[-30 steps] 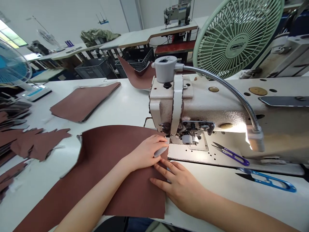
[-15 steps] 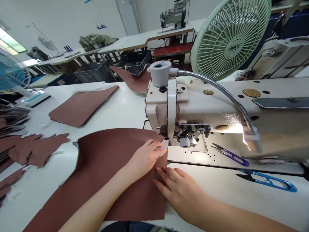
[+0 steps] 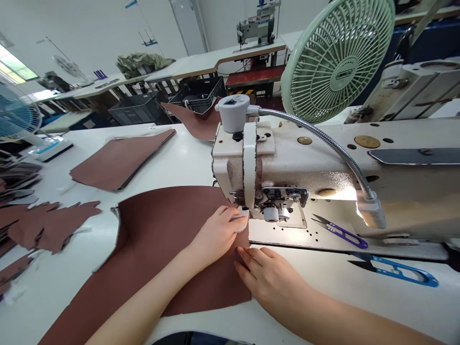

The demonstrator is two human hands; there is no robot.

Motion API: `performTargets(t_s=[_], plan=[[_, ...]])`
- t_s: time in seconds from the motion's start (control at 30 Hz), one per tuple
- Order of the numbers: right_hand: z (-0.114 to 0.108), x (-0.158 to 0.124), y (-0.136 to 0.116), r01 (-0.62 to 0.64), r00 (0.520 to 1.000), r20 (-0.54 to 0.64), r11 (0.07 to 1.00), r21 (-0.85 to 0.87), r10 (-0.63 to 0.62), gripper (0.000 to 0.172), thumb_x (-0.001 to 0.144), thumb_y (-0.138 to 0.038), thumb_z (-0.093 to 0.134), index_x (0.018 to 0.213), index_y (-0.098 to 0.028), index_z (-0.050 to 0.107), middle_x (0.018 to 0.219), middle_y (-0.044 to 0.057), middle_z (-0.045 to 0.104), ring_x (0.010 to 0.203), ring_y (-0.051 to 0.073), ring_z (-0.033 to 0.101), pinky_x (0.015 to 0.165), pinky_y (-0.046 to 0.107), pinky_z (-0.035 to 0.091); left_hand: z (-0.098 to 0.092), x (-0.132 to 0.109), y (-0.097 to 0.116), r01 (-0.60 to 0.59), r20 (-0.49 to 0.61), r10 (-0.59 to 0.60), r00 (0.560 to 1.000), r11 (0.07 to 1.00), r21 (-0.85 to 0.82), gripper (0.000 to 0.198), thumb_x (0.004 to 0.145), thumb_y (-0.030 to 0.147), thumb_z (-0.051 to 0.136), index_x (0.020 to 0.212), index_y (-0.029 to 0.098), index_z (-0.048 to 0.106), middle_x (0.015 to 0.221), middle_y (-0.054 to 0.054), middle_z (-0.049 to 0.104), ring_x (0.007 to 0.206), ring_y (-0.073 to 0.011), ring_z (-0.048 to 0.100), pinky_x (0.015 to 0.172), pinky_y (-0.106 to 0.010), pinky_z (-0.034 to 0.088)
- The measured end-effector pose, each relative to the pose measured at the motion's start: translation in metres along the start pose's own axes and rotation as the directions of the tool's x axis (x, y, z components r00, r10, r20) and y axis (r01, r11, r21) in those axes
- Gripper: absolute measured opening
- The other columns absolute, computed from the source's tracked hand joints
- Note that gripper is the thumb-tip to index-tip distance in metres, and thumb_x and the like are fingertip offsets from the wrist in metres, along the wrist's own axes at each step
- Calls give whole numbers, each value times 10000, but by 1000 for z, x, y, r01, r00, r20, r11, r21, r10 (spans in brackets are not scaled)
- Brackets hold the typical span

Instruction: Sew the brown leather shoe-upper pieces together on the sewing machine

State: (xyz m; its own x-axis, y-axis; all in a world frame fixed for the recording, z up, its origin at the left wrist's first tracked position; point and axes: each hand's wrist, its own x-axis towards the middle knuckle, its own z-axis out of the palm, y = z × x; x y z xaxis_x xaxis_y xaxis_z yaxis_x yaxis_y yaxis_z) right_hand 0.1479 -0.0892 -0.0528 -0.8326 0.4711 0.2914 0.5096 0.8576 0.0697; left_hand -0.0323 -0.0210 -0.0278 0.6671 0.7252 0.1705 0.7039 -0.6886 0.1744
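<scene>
A large brown leather-like panel (image 3: 172,230) lies on the white table, its far right edge at the needle area of a sewing machine (image 3: 237,163). My left hand (image 3: 219,235) rests on the panel with fingers stretched toward the needle. Beside its fingertips is a small whitish piece (image 3: 243,221); the fingers partly cover it. Lower down, my right hand (image 3: 269,273) lies open along the panel's right edge, fingertips touching the brown surface. The needle tip is hidden behind the machine head.
Purple thread snips (image 3: 345,234) lie on the machine bed, and blue snips (image 3: 402,272) on the table. A lamp (image 3: 372,211) lights the bed. Stacked brown panels (image 3: 122,160) and cut pieces (image 3: 53,225) sit left. A green fan (image 3: 338,67) stands behind.
The panel has moved away from me along the machine, its near edge now farther up. The whitish piece has shifted toward the needle. Both hands remain on the panel.
</scene>
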Motion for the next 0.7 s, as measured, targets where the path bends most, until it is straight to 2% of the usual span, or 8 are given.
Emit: performTargets(t_s=[0.1, 0.23, 0.4, 0.53, 0.6, 0.7], plan=[[-1, 1, 1, -19, 1000, -3, 1000, 9, 19, 216, 829, -93, 476, 958, -85, 649, 1079, 164, 672, 847, 209, 622, 639, 292, 496, -8, -4, -8, -92, 14, 94, 996, 993, -77, 334, 850, 58, 426, 1048, 218, 641, 1150, -36, 615, 1038, -187, 523, 891, -350, 500], [-4, 2, 2, -41, 999, 4, 997, 67, 41, 178, 793, -53, 491, 848, -126, 643, 1016, 110, 696, 838, 185, 632, 664, 268, 514, -5, -4, -15, -123, -51, 121, 991, 991, -46, 316, 879, 69, 417, 999, 222, 666, 1109, -38, 623, 993, -177, 531, 837, -317, 513], [-5, 0, 3, -32, 999, -28, 997, 64, 34, 224, 795, -87, 507, 957, -90, 661, 1051, 127, 689, 925, 199, 629, 705, 266, 524, 7, 2, -15, -96, -70, 99, 993, 995, 34, 321, 896, 91, 390, 987, 227, 667, 1043, -59, 612, 946, -185, 509, 743, -286, 514], [-2, -1, 5, -33, 997, -63, 998, 52, 36, 292, 814, -122, 481, 1046, -84, 655, 1097, 162, 667, 991, 226, 614, 749, 297, 521, 6, 7, -17, -55, -22, 56, 998, 996, 76, 330, 894, 108, 387, 1026, 236, 661, 1018, -72, 600, 936, -193, 509, 700, -277, 508], [0, -1, 7, -43, 997, -64, 998, 49, 47, 307, 833, -139, 471, 1080, -98, 649, 1122, 169, 655, 1009, 234, 607, 776, 317, 514, 1, 9, -22, -68, 27, 66, 997, 996, 61, 376, 855, 59, 395, 1053, 245, 654, 1037, -63, 603, 942, -188, 517, 711, -271, 506], [3, -1, 9, -67, 995, -73, 997, 42, 70, 314, 860, -159, 456, 1108, -112, 643, 1149, 164, 644, 1019, 234, 602, 789, 322, 507, -7, 11, -33, -129, 67, 132, 989, 990, -51, 461, 812, -4, 385, 1072, 268, 651, 1057, -33, 619, 965, -169, 531, 770, -262, 495]])
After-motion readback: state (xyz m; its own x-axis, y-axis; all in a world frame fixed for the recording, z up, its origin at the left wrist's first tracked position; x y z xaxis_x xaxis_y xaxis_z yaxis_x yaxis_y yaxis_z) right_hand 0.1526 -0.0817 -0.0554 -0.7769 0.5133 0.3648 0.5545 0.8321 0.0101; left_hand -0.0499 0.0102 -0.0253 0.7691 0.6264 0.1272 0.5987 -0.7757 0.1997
